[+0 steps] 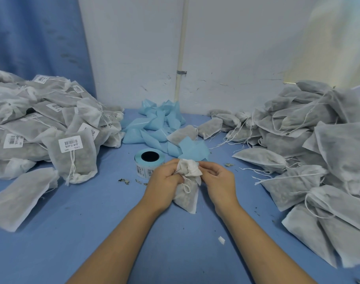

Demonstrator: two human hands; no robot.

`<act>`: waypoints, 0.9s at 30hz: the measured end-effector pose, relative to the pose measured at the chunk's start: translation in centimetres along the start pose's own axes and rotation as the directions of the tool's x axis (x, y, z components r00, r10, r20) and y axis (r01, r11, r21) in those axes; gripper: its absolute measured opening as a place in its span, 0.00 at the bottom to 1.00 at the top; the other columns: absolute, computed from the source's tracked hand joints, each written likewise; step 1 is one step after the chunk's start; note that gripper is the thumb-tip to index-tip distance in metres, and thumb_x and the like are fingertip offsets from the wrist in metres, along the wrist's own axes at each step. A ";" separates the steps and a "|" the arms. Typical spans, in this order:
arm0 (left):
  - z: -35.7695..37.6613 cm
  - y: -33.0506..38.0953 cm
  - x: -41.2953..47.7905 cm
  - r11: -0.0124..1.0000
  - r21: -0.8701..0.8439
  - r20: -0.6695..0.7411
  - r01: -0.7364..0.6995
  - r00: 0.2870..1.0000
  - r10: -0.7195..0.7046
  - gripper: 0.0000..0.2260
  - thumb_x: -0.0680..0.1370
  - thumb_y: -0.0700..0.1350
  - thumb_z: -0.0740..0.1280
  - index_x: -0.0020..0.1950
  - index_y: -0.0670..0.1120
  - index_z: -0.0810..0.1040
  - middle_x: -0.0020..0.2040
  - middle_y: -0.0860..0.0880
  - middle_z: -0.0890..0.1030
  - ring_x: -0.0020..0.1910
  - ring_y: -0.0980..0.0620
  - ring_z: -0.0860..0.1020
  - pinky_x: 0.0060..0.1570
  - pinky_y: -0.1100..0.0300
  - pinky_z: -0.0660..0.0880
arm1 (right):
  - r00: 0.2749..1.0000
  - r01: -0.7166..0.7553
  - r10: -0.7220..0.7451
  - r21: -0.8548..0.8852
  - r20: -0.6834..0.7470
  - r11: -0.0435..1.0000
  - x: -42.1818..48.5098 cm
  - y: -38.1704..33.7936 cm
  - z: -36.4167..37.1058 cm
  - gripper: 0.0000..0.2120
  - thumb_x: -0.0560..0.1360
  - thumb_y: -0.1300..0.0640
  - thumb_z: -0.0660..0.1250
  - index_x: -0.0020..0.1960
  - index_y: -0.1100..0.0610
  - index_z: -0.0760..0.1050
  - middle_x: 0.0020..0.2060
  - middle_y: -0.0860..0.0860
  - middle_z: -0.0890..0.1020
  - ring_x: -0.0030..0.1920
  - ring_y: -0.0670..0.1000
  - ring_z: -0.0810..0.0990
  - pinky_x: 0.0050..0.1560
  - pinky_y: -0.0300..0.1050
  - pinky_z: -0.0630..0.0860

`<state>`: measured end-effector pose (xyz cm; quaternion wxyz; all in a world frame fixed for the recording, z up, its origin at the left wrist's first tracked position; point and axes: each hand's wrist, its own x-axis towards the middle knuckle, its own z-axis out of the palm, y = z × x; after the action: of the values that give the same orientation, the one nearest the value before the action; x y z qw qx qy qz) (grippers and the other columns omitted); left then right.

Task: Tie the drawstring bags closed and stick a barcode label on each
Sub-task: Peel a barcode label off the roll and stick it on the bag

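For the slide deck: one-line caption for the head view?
Left hand and right hand grip the neck of a drawstring bag; label roll behind, labelled pile left, unlabelled pile right.

Both bare arms reach forward from the bottom edge and converge at the middle. The left forearm point(117, 232) angles in from the lower left, the right forearm point(257, 232) from the lower right. The left hand point(164, 181) shows its back, with the fingers curled round the gathered neck of a bag point(187, 197). The right hand point(220, 181) sits just beside it, knuckles up and fingers bent inward; thumb and forefinger pinch the bunched fabric at the top.
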<state>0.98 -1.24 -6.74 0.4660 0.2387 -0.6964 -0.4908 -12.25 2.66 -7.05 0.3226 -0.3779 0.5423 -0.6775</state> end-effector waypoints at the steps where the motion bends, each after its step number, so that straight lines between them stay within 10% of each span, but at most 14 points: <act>1: 0.0 0.1 0.0 1.000 0.006 0.009 -0.004 1.000 0.004 0.16 0.65 0.37 0.59 0.45 0.50 0.82 0.44 0.60 0.82 0.49 0.62 0.79 0.49 0.73 0.70 | 1.000 -0.011 0.011 0.007 -0.013 1.000 0.0 0.0 0.0 0.08 0.72 0.68 0.70 0.42 0.55 0.81 0.35 0.47 0.86 0.37 0.42 0.83 0.37 0.31 0.76; 16: -0.1 -0.1 0.0 0.999 0.013 -0.017 0.031 0.999 -0.031 0.16 0.65 0.38 0.60 0.45 0.52 0.81 0.44 0.59 0.83 0.47 0.59 0.79 0.49 0.68 0.73 | 0.998 -0.038 0.039 0.021 -0.050 0.999 0.0 -0.4 0.1 0.06 0.75 0.63 0.68 0.41 0.56 0.81 0.30 0.47 0.83 0.32 0.43 0.79 0.36 0.33 0.75; 22: -0.3 -0.2 0.1 0.998 0.004 -0.068 0.060 0.996 -0.059 0.13 0.66 0.39 0.60 0.43 0.50 0.81 0.40 0.61 0.81 0.43 0.61 0.78 0.45 0.70 0.71 | 0.950 0.026 -0.030 -0.019 -0.310 0.999 0.2 -0.5 -0.2 0.10 0.75 0.63 0.67 0.38 0.52 0.80 0.32 0.44 0.81 0.34 0.44 0.77 0.39 0.34 0.73; 27: -0.3 -0.7 0.3 0.985 0.149 -0.153 0.086 0.986 -0.063 0.16 0.73 0.31 0.60 0.49 0.50 0.79 0.47 0.58 0.80 0.49 0.58 0.77 0.49 0.68 0.70 | 0.946 -0.007 0.110 0.323 -0.304 0.946 0.1 -1.2 -0.5 0.06 0.78 0.64 0.62 0.44 0.58 0.76 0.30 0.50 0.83 0.31 0.47 0.83 0.32 0.33 0.76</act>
<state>1.04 -1.96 -7.25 0.4776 0.3358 -0.6867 -0.4332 -12.78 3.05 -5.93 0.3077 -0.1905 0.4821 -0.7979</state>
